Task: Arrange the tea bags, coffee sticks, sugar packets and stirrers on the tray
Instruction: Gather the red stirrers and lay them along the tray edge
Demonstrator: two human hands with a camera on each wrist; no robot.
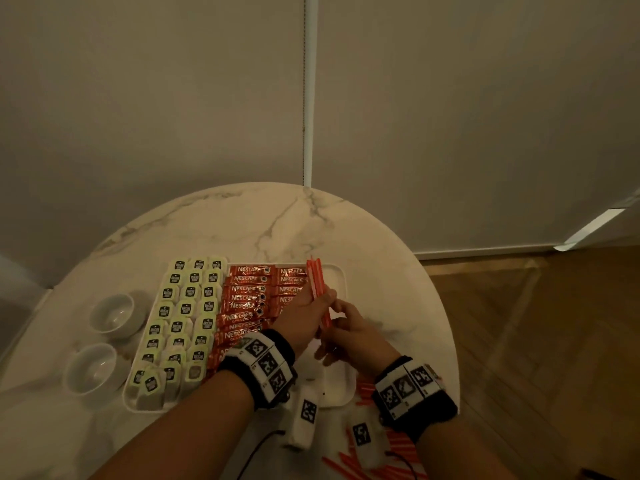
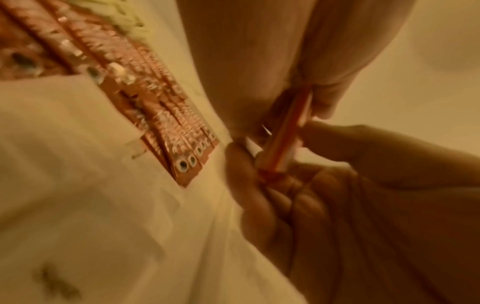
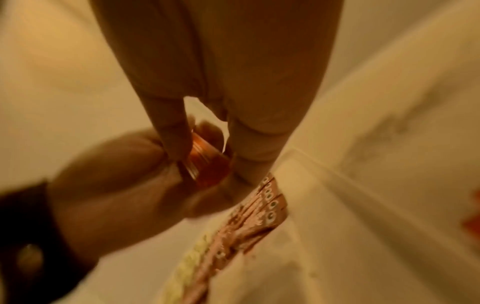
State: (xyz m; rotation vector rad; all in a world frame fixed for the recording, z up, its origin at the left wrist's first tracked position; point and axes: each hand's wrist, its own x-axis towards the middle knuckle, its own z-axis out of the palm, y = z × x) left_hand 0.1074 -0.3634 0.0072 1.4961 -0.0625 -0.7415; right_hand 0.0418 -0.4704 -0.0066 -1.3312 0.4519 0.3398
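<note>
A white tray [image 1: 337,282] sits on the round marble table. Rows of green-and-white tea bags [image 1: 183,310] fill its left side, and red coffee sticks [image 1: 249,296] lie in the middle. Above the tray's bare right part, both hands hold a bundle of red-and-white stirrers [image 1: 317,282] pointing away from me. My left hand [image 1: 323,299] grips the bundle at its middle. My right hand [image 1: 334,318] pinches its near end. In the left wrist view the stirrers [image 2: 291,131] pass between both hands' fingers. The right wrist view shows the bundle's end [image 3: 205,162] pinched beside the coffee sticks [image 3: 259,216].
Two white bowls [image 1: 112,315] [image 1: 91,368] stand on the table left of the tray. Several loose stirrers [image 1: 398,455] lie on the table near its front right edge. The table's [image 1: 277,220] far half is bare marble. A wall stands behind and wooden floor lies to the right.
</note>
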